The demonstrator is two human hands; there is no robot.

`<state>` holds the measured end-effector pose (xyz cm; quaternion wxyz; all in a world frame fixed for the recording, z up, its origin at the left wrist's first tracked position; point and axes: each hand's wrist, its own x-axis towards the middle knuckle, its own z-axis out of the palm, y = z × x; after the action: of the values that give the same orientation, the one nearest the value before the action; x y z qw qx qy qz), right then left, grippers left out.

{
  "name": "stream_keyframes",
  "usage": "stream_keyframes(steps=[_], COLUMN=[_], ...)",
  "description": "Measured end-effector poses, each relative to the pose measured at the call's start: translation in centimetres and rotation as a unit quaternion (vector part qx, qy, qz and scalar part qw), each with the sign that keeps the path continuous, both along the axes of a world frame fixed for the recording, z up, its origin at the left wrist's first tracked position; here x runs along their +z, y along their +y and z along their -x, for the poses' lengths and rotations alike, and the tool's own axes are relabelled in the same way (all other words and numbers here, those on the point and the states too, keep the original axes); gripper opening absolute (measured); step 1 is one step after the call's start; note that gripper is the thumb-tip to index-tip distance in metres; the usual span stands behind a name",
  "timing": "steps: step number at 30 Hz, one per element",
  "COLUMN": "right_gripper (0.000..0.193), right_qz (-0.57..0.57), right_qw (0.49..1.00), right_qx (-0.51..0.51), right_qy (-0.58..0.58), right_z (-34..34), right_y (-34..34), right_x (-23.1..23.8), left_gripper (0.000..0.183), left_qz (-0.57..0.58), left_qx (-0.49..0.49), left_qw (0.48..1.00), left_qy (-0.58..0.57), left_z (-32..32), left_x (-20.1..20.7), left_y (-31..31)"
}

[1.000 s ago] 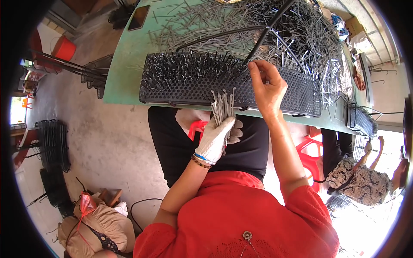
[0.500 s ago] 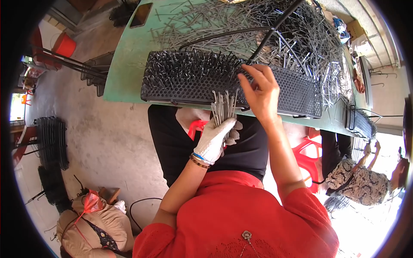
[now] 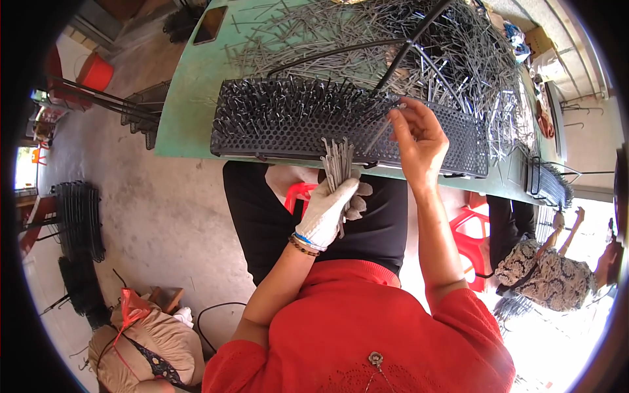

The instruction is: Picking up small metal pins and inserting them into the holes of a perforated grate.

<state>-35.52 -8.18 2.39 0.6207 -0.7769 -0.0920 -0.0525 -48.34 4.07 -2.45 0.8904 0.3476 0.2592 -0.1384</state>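
Note:
My left hand (image 3: 333, 209), in a pale work glove, is closed around a bundle of thin grey metal hooks (image 3: 337, 160), their bent ends pointing up. Just beyond it lies a long black perforated rack (image 3: 308, 139). Its left and middle holes are filled with upright dark hooks (image 3: 282, 101); the holes toward the right stand bare. My right hand (image 3: 422, 141), ungloved, pinches a single metal hook (image 3: 378, 135) between thumb and fingers, tilted over the rack's front part. Whether its lower end touches the rack I cannot tell.
A green table (image 3: 187, 108) carries the rack, a large heap of loose metal hooks (image 3: 458, 65) and a phone (image 3: 210, 25). A black metal frame (image 3: 411, 42) rises behind the rack. Another person (image 3: 547, 272) works at the far right, near a red stool (image 3: 468, 236).
My right hand has moved right and now shows a single hook pinched in its fingers. My left hand stays nearly where it was with its bundle.

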Motion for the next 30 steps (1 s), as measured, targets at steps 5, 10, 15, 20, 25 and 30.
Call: stream_keyframes(steps=[5, 10, 15, 20, 25, 30], right_gripper=[0.024, 0.025, 0.024, 0.024, 0.023, 0.024], right_qz=[0.045, 0.059, 0.090, 0.091, 0.138, 0.158], right_qw=[0.987, 0.977, 0.974, 0.975, 0.957, 0.950], right_qx=[-0.044, -0.040, -0.050, -0.057, -0.036, -0.042], right_qy=[-0.145, -0.203, -0.201, -0.196, -0.251, -0.265], right_z=[-1.0, -1.5, -1.1, -1.0, -1.1, -0.9], right_y=[1.2, 1.9, 1.8, 1.9, 2.1, 1.8], right_x=[-1.2, -2.8, -2.4, -2.8, -3.4, -3.3], left_gripper=[0.017, 0.017, 0.017, 0.017, 0.016, 0.014], left_qz=[-0.018, 0.017, 0.042, -0.004, -0.015, 0.006], left_qx=[-0.011, -0.009, -0.007, -0.022, -0.019, -0.026], left_qw=[1.000, 1.000, 0.999, 1.000, 0.999, 0.999], left_qy=[-0.006, 0.013, 0.017, 0.018, 0.022, 0.036], left_z=[-0.1, 0.0, 0.2, 0.1, 0.1, 0.0], left_x=[0.4, 0.8, 0.6, -0.2, 0.3, 0.6], left_y=[-0.1, 0.2, 0.5, 0.5, 0.6, 0.8])
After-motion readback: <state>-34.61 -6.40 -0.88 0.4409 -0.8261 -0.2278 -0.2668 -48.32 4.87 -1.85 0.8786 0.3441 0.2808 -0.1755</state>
